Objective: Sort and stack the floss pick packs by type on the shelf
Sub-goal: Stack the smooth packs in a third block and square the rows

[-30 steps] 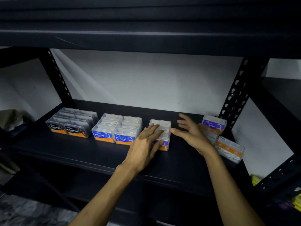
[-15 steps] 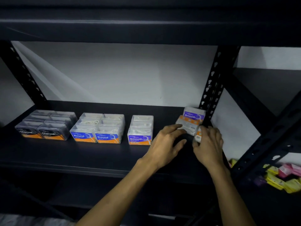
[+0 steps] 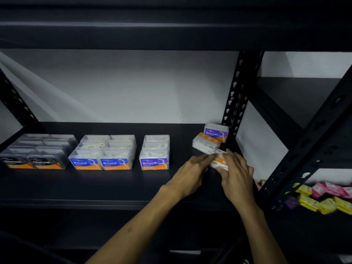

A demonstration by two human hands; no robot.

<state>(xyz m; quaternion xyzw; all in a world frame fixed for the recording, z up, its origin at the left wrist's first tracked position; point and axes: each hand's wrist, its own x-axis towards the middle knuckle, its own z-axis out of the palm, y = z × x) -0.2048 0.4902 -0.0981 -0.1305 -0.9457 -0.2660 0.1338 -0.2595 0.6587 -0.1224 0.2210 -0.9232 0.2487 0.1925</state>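
Most of your sorting looks done. On the black metal shelf [image 3: 57,187] the smoky grey Charcoal packs [image 3: 38,151] sit in a neat block at the left. Just beside them are the clear blue-labelled Round packs [image 3: 105,152]. A short gap further right, a single file of clear purple-labelled Smooth packs [image 3: 155,152] runs front to back.

What is left, by my reading, is the loose cluster at the right end. An upright Smooth pack [image 3: 216,132] stands against the perforated black upright post [image 3: 237,103]. A tipped clear pack with an orange strip [image 3: 206,142] leans in front of it. Between your hands is a third clear pack with an orange edge [image 3: 219,161].

Your left hand [image 3: 190,173] reaches in with straight fingers touching that pack's side. Your right hand [image 3: 238,174] has its grip curled over the pack's near end, holding it just above or on the shelf; which, I cannot tell. These three probably belong with the Smooth file.
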